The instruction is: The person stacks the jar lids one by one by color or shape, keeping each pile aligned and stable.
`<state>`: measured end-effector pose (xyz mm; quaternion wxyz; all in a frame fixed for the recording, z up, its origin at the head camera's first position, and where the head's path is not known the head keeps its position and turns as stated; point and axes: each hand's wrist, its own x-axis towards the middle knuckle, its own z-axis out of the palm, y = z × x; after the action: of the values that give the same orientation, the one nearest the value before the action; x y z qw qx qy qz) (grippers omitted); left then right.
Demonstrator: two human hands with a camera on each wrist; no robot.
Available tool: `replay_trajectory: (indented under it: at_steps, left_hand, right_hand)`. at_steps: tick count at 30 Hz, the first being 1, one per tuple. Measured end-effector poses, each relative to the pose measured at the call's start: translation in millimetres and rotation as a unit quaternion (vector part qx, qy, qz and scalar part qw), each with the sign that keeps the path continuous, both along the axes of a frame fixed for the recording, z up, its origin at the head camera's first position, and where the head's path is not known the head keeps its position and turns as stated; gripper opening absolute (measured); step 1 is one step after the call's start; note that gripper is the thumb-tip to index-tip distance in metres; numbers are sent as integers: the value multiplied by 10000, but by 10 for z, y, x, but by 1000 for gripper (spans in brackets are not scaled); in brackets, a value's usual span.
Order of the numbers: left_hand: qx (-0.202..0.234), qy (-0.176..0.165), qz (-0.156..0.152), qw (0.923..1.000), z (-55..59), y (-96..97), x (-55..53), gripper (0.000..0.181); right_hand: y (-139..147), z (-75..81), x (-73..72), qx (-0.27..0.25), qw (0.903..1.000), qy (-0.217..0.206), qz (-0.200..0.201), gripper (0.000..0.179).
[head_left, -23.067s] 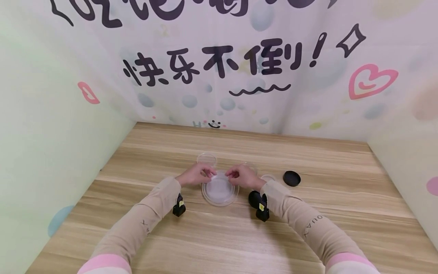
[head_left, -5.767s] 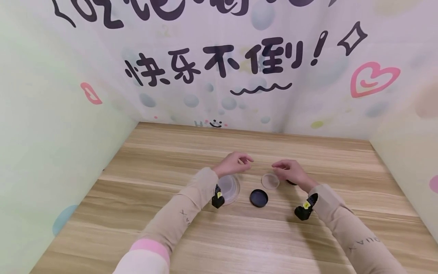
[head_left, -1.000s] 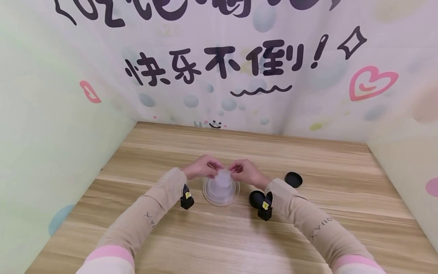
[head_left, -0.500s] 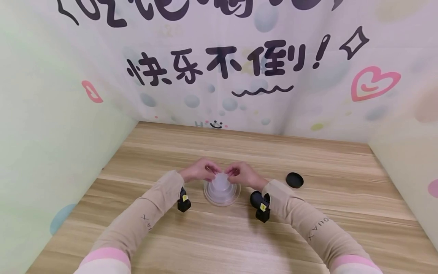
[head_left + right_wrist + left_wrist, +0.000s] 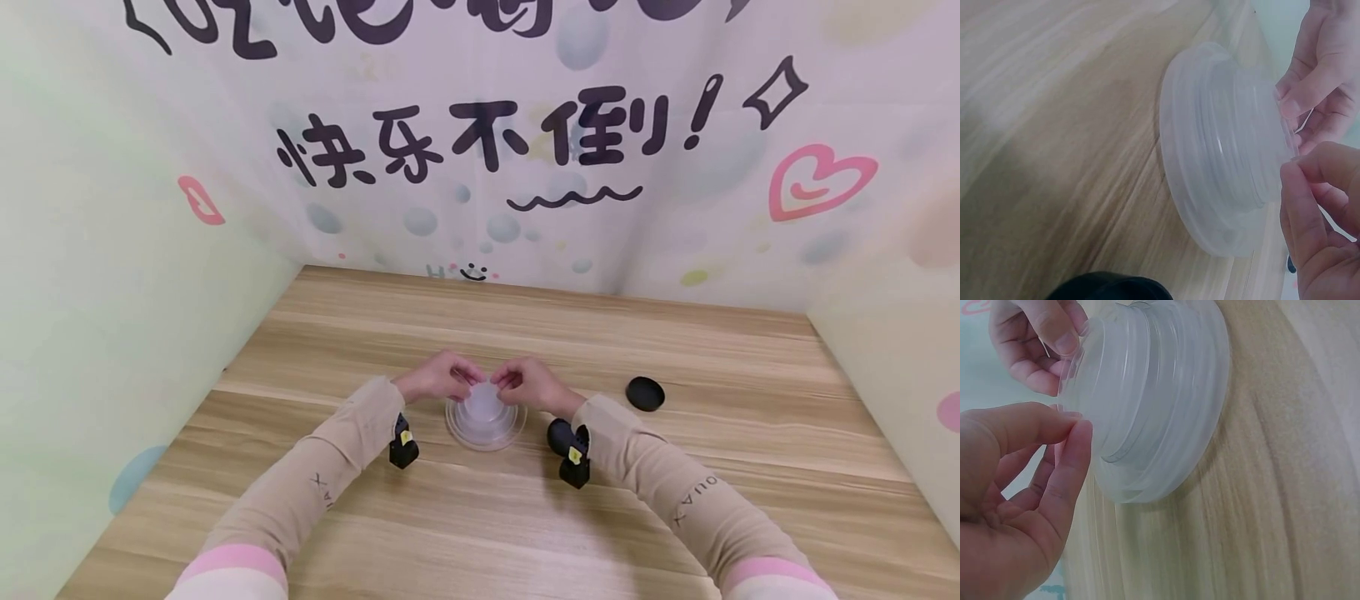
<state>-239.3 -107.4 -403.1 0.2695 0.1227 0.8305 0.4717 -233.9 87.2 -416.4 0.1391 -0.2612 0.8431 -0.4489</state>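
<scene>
A tiered stack of clear plastic round lids (image 5: 487, 437) stands on the table, the widest at the bottom and smaller ones higher up. On top is a small clear round lid (image 5: 484, 402), whose rim both hands hold from opposite sides. My left hand (image 5: 441, 377) pinches its left edge between thumb and fingertips; the left wrist view shows this hand (image 5: 1029, 469) close up beside the stack. My right hand (image 5: 534, 386) pinches the right edge, and in the right wrist view the fingers of that hand (image 5: 1319, 212) meet at the rim.
A black round lid (image 5: 645, 393) lies on the wooden table (image 5: 480, 533) to the right. Another black round piece (image 5: 558, 435) sits near the right wrist, partly behind its camera. A printed cloth wall (image 5: 465, 225) closes off the back.
Since one second ago, both hands have lowered slightly with the small clear lid onto the stack. Some seconds back that lid lay loose at the right and the hands were apart.
</scene>
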Motion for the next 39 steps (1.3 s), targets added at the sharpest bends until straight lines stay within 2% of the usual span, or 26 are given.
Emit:
replay_trajectory:
  at_steps: [11, 25, 39]
  left_hand:
    - [-91, 129, -38, 9999, 12, 12, 13, 31]
    - [-113, 94, 108, 9998, -22, 12, -14, 31]
    - [-2, 429, 7, 9991, 39, 99, -41, 33]
  right_hand:
    - [-4, 26, 13, 60, 10000, -14, -10, 22]
    - [4, 4, 11, 89, 9999, 91, -56, 21]
    - [176, 5, 16, -104, 9996, 162, -207, 20]
